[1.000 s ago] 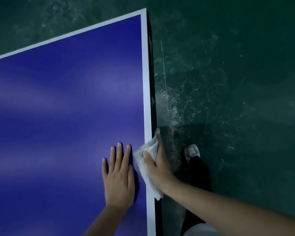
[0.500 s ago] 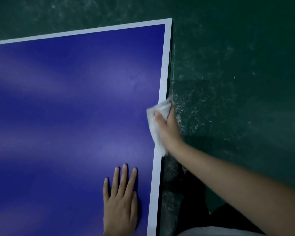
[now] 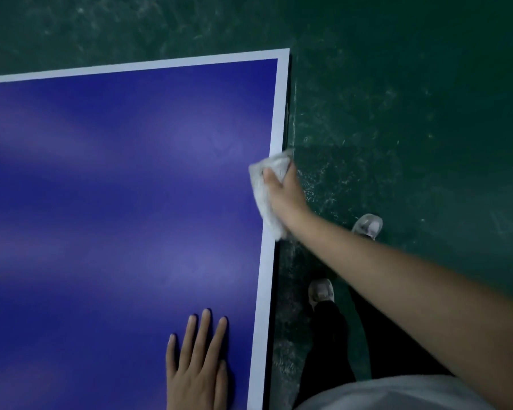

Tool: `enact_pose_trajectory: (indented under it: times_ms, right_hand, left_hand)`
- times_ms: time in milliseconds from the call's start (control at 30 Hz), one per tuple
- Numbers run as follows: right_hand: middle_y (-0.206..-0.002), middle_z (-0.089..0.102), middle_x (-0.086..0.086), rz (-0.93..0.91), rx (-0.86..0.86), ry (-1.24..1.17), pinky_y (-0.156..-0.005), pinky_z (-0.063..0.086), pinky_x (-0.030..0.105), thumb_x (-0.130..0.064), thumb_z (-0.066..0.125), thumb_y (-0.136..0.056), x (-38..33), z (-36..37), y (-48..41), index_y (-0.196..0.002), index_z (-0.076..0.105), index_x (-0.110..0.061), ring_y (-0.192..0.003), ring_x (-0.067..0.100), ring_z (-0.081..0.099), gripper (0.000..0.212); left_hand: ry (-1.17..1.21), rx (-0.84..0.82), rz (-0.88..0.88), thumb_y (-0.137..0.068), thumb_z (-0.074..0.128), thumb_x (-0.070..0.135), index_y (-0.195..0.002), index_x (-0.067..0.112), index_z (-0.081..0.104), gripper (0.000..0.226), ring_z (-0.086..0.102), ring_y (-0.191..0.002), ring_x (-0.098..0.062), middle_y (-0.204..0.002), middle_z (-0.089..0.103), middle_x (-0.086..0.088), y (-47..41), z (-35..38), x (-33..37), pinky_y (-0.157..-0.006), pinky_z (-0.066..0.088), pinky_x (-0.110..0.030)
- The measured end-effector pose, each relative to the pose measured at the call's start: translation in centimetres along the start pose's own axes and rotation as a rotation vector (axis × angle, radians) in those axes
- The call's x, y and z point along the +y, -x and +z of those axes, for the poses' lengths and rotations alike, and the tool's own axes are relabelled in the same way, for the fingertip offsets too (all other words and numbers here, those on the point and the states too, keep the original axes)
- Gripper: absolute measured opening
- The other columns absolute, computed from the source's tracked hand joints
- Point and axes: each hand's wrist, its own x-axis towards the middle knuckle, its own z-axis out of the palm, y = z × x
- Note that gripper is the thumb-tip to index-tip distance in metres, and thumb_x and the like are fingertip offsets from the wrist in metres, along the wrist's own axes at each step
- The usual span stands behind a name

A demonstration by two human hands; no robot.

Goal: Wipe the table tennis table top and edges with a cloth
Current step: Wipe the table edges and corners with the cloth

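The blue table tennis table (image 3: 116, 187) with a white border line fills the left of the view; its far right corner shows at the top. My right hand (image 3: 285, 193) grips a white cloth (image 3: 265, 199) folded over the table's right edge, thumb on top and fingers down the side. My left hand (image 3: 197, 368) rests flat on the blue top near the bottom, fingers straight and spread, holding nothing.
A dark green scuffed floor (image 3: 412, 113) lies to the right of and beyond the table. My two light shoes (image 3: 367, 226) (image 3: 320, 291) and dark trouser legs stand on it close beside the table's right edge.
My right hand has slid the cloth along the right edge toward the far corner, away from my left hand. The left hand has stayed flat on the top. I have stepped forward.
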Motion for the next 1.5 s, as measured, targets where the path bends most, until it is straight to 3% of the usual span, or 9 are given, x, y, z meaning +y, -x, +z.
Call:
enact_pose_trajectory:
  times_ms: [133, 300, 433, 633, 733, 900, 1100, 1400, 1500]
  right_hand:
    - [-0.146, 0.037, 0.004, -0.100, 0.071, 0.188, -0.090, 0.033, 0.011, -0.020, 0.042, -0.100, -2.7, -0.3, -5.0, -0.146, 0.021, -0.012, -0.124, 0.014, 0.044, 0.051]
    - [-0.158, 0.009, 0.007, -0.532, 0.014, 0.881, -0.116, -0.010, 0.026, -0.027, 0.038, -0.100, -1.7, 0.4, -2.6, -0.149, 0.013, -0.007, -0.146, 0.017, 0.002, 0.059]
    - [-0.158, 0.010, 0.011, -0.696, -0.319, 1.265, -0.112, -0.013, 0.029, -0.040, 0.026, -0.100, -0.7, 2.9, 1.1, -0.149, 0.011, -0.004, -0.146, 0.020, 0.005, 0.063]
    - [-0.155, 0.020, 0.014, -1.022, -1.064, 1.197, -0.115, -0.005, 0.032, -0.037, 0.041, -0.097, 1.7, 12.5, 9.3, -0.147, 0.022, -0.002, -0.144, 0.024, 0.013, 0.064]
    - [-0.157, 0.020, 0.006, -1.232, -1.300, 1.256, -0.114, 0.002, 0.030, -0.043, 0.040, -0.097, 1.2, 15.3, 9.1, -0.147, 0.025, -0.008, -0.144, 0.018, 0.015, 0.063]
    - [-0.124, 0.057, 0.014, -0.969, -0.734, 1.173, -0.096, 0.037, 0.039, -0.034, 0.051, -0.089, -4.5, 15.2, -1.6, -0.123, 0.053, -0.011, -0.113, 0.031, 0.053, 0.040]
    - [-0.154, 0.026, 0.011, -0.675, -0.217, 1.307, -0.115, 0.011, 0.039, -0.039, 0.034, -0.098, -4.8, 9.7, -8.9, -0.145, 0.029, -0.010, -0.142, 0.027, 0.020, 0.055]
    - [-0.154, 0.028, 0.006, -1.162, -1.136, 1.205, -0.113, 0.003, 0.035, -0.039, 0.047, -0.094, 1.5, 10.3, 8.7, -0.146, 0.031, -0.012, -0.143, 0.024, 0.018, 0.060]
    - [-0.155, 0.025, 0.007, -1.084, -0.991, 1.294, -0.113, 0.007, 0.036, -0.041, 0.042, -0.096, -0.3, 9.2, 4.2, -0.148, 0.024, -0.013, -0.142, 0.023, 0.020, 0.062]
  left_hand:
    - [-0.024, 0.005, 0.003, -0.070, 0.036, 0.023, -0.149, 0.030, 0.009, 0.084, 0.003, -0.144, -0.012, -0.158, 0.001, 0.008, -0.2, -0.1, 0.2, -0.113, 0.009, -0.038]
    - [-0.039, 0.031, 0.013, -0.070, 0.037, 0.023, -0.149, 0.029, 0.010, 0.084, 0.005, -0.145, -0.014, -0.158, 0.003, 0.007, -0.1, 0.0, 0.1, -0.108, 0.016, -0.042]
    - [-0.050, 0.019, 0.000, -0.069, 0.038, 0.023, -0.149, 0.030, 0.011, 0.084, 0.007, -0.144, -0.014, -0.158, 0.003, 0.006, -0.1, -0.1, 0.1, -0.108, 0.017, -0.042]
    - [-0.063, -0.024, -0.043, -0.068, 0.042, 0.025, -0.148, 0.028, 0.014, 0.085, 0.026, -0.136, -0.025, -0.142, 0.044, -0.003, 0.3, -0.1, 0.5, -0.109, 0.017, -0.041]
    - [-0.048, -0.056, -0.056, -0.070, 0.043, 0.026, -0.144, 0.026, 0.028, 0.075, 0.025, -0.137, -0.027, -0.145, 0.037, -0.004, 0.8, -0.3, 0.7, -0.109, 0.016, -0.039]
    - [0.045, -0.068, -0.049, -0.081, 0.042, 0.026, -0.144, 0.025, 0.031, 0.064, 0.020, -0.142, -0.023, -0.150, 0.032, -0.002, 1.0, -0.5, 0.4, -0.109, 0.021, -0.039]
    - [0.052, -0.049, -0.040, -0.083, 0.040, 0.025, -0.146, 0.023, 0.026, 0.064, 0.024, -0.140, -0.024, -0.151, 0.029, -0.006, 1.0, -0.6, 0.4, -0.107, 0.023, -0.043]
    - [0.143, 0.344, -0.089, -0.098, 0.024, 0.030, -0.142, 0.028, 0.027, 0.044, 0.017, -0.141, -0.007, -0.148, 0.025, 0.000, -0.1, -1.4, 0.4, -0.110, 0.018, -0.033]
    - [0.123, 0.348, -0.063, -0.098, 0.023, 0.031, -0.136, 0.024, 0.034, 0.040, 0.018, -0.141, -0.006, -0.140, 0.032, 0.000, -2.0, -2.5, 0.1, -0.109, 0.018, -0.035]
